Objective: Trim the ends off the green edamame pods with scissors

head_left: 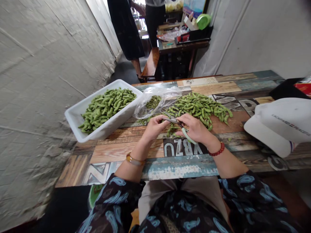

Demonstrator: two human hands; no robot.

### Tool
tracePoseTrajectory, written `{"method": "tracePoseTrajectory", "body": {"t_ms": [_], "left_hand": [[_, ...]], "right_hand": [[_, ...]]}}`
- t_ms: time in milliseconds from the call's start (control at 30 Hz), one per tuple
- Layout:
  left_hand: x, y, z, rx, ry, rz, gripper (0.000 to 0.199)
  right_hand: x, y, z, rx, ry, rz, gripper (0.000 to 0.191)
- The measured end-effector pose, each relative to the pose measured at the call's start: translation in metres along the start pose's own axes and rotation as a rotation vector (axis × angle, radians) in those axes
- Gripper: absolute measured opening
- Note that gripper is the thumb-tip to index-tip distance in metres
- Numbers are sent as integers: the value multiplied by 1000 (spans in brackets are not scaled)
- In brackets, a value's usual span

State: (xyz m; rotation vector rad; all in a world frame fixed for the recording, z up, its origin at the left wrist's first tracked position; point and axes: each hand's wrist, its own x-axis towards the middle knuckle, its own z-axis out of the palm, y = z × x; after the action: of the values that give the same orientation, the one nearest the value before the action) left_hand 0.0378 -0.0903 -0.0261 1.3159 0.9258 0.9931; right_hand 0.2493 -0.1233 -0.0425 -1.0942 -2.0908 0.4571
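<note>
Scissors with pale green handles [188,136] are in my right hand [194,128], the blades pointing left toward the fingers of my left hand [155,127]. The left fingers are pinched together at the blade tips; what they hold is too small to make out. Just beyond my hands lies a loose pile of green soybean pods [200,106]. A clear plastic bag [142,108] with small green trimmings [153,102] inside stands left of the pile. Farther left, a white tub [109,129] holds many pods [107,108].
A white cap [284,119] sits on the table's right side. Behind the wood-patterned table [128,142] are a bench [151,63], a cluttered second table [184,47] and two standing people. A rough wall [43,97] runs along the left.
</note>
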Motion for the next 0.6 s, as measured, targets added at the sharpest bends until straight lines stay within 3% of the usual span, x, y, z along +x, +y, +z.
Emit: {"method": "tracePoseTrajectory", "body": {"t_ms": [600], "left_hand": [[4,-8,-2,13,-52,14,20]], "right_hand": [[-1,5,-3,-75,-113,12,37]]}}
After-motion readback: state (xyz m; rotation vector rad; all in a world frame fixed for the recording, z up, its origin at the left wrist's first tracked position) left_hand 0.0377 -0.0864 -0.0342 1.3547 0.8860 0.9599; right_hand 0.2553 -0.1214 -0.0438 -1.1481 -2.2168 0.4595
